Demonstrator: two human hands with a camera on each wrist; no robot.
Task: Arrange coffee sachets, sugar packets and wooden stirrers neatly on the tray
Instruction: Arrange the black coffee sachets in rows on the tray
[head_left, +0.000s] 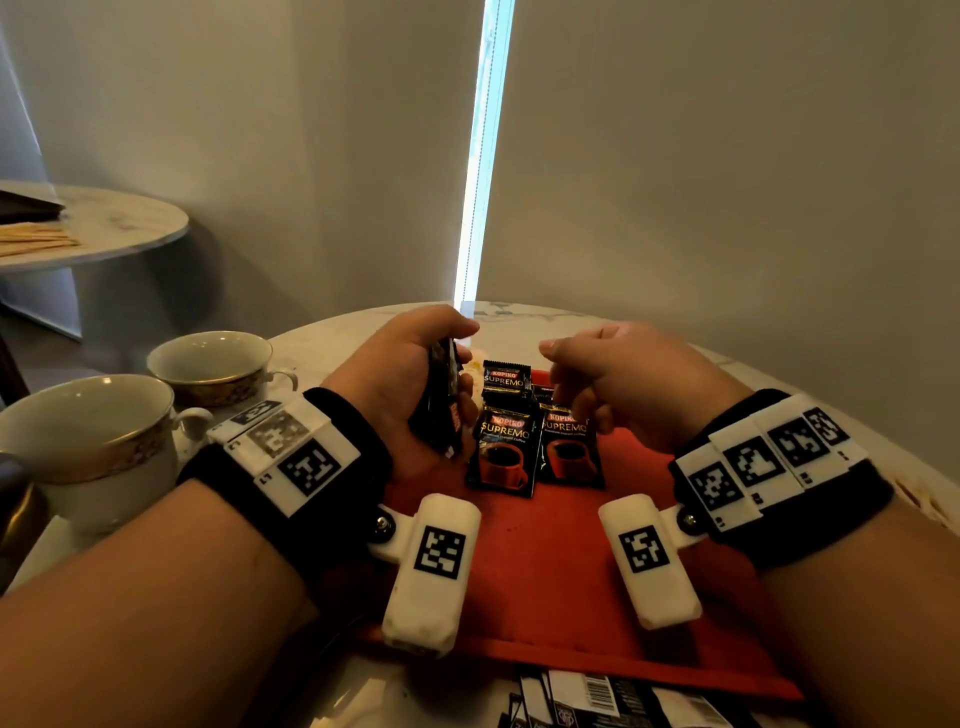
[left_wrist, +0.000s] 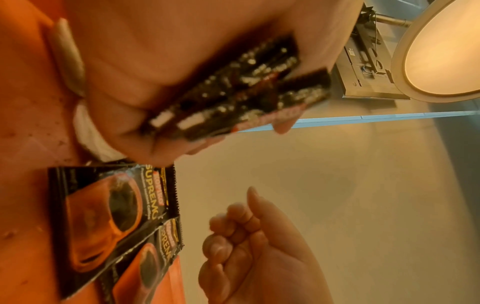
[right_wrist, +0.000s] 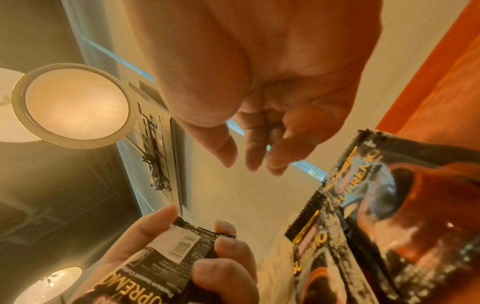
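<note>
My left hand (head_left: 457, 364) grips a small stack of black coffee sachets (head_left: 444, 400) on edge, above the far left of the red tray (head_left: 545, 571). The left wrist view shows the stack (left_wrist: 246, 98) pinched between thumb and fingers. Three sachets lie face up on the tray: two side by side (head_left: 501, 452) (head_left: 569, 447) and one behind them (head_left: 506, 376). My right hand (head_left: 558, 382) hovers over the right sachet with its fingers loosely curled and nothing in it (right_wrist: 259, 144). Something pale (left_wrist: 85, 131) lies on the tray under my left hand.
More sachets (head_left: 597, 696) lie on the marble table in front of the tray. Two gold-rimmed cups (head_left: 218, 364) (head_left: 88, 431) stand at the left. A second round table (head_left: 130, 223) at the far left carries wooden stirrers (head_left: 31, 239).
</note>
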